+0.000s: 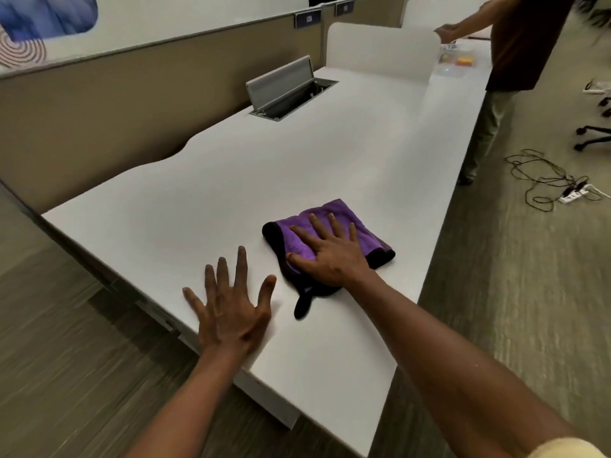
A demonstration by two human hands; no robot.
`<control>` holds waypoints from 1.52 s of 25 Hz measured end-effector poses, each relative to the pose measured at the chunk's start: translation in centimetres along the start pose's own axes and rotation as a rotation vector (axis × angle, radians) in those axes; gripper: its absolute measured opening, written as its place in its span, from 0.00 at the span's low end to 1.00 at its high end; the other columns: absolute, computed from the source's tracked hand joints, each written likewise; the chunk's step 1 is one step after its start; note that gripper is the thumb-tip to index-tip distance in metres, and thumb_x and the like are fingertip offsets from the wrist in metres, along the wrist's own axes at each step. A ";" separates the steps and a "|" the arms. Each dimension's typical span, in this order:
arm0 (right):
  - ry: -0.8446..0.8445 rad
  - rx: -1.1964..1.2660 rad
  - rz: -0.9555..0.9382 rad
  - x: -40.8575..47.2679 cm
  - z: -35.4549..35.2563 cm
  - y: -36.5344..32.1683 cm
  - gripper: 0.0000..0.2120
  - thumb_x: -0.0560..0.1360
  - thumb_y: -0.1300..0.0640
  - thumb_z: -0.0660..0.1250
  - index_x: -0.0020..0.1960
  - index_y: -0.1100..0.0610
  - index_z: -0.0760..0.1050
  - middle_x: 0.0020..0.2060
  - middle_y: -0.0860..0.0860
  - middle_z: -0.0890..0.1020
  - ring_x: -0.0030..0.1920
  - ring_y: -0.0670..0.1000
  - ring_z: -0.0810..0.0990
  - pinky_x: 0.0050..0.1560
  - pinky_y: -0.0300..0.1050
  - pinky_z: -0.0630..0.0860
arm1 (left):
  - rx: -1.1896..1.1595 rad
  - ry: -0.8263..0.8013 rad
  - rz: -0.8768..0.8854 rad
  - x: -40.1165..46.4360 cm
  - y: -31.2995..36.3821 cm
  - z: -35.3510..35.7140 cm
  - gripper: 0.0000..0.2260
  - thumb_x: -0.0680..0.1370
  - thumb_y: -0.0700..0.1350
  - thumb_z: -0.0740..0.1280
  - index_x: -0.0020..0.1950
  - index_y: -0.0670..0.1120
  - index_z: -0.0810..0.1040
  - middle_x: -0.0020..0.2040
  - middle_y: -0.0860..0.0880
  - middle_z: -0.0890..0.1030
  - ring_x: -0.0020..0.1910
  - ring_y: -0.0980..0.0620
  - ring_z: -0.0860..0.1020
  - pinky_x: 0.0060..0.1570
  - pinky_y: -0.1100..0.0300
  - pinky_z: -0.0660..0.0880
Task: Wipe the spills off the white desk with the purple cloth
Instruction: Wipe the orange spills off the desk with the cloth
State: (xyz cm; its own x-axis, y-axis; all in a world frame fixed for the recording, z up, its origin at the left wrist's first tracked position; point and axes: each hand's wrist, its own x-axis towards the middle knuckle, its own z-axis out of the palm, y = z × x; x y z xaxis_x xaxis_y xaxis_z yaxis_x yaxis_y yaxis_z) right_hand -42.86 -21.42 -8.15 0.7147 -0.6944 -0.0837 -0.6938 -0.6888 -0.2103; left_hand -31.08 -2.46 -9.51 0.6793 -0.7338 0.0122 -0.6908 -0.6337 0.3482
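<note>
The right hand (330,256) lies flat on the purple cloth (334,226), palm down, fingers spread and stretched out across the fabric; it presses on the cloth rather than gripping it, nothing curled inside the palm. The cloth is folded into a rough square with a black border, and a black loop of that border pokes out from under the heel of the hand, toward the person. It rests on the white tabletop (231,180), close to the edge on the right hand's side.

The left hand (231,309) is just beside the cloth, apart from it, planted flat on the bare tabletop with all five fingers splayed wide and holding nothing. Its wrist crosses the near-left edge of the tabletop.

No spill can be made out on the white surface around either hand; the picture is soft with motion blur.

Well beyond both hands, a grey cable hatch (287,87) is set into the tabletop with its lid tilted up. Farther off stands a white rounded divider panel (380,49), and past it another person (525,41) in a dark top reaches over the far end of the desk row. Off to the right of the right arm, on the carpet, black cables lie looped around a white power strip (573,194).
</note>
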 end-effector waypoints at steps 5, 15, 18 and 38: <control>0.031 0.045 0.103 -7.9 1.1 1.3 0.33 0.76 0.26 0.46 0.78 0.28 0.38 0.82 0.44 0.38 0.82 0.56 0.34 0.77 0.66 0.31 | 0.123 -0.038 0.010 -0.1 0.5 0.6 0.37 0.77 0.75 0.40 0.81 0.62 0.31 0.85 0.47 0.44 0.83 0.45 0.40 0.76 0.31 0.39; 0.047 0.010 0.098 -1.9 0.1 -1.0 0.35 0.75 0.24 0.45 0.79 0.29 0.39 0.82 0.44 0.39 0.82 0.58 0.35 0.76 0.70 0.32 | 0.080 -0.021 0.031 0.5 1.2 0.0 0.37 0.71 0.76 0.30 0.77 0.65 0.26 0.85 0.46 0.42 0.82 0.44 0.36 0.75 0.31 0.35; -0.010 -0.020 -0.035 1.3 0.5 -5.2 0.37 0.74 0.22 0.40 0.80 0.32 0.39 0.83 0.48 0.39 0.81 0.62 0.34 0.75 0.72 0.32 | -0.019 0.049 0.062 1.0 1.3 -0.1 0.37 0.74 0.73 0.38 0.80 0.64 0.30 0.85 0.48 0.42 0.83 0.44 0.41 0.76 0.29 0.38; -0.038 -0.031 -0.056 2.0 0.1 -4.4 0.36 0.75 0.23 0.45 0.79 0.30 0.39 0.83 0.46 0.40 0.82 0.60 0.35 0.75 0.72 0.33 | -0.062 0.055 0.055 1.2 0.9 -0.8 0.41 0.72 0.79 0.38 0.80 0.64 0.30 0.85 0.50 0.43 0.84 0.47 0.44 0.77 0.32 0.37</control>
State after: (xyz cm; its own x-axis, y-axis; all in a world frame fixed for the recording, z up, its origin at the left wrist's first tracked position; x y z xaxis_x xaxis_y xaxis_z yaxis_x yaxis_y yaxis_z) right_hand -38.36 -19.78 -7.45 0.7549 -0.6466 -0.1098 -0.6547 -0.7329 -0.1851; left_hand -30.71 -3.73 -8.38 0.6550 -0.7510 0.0839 -0.7115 -0.5754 0.4033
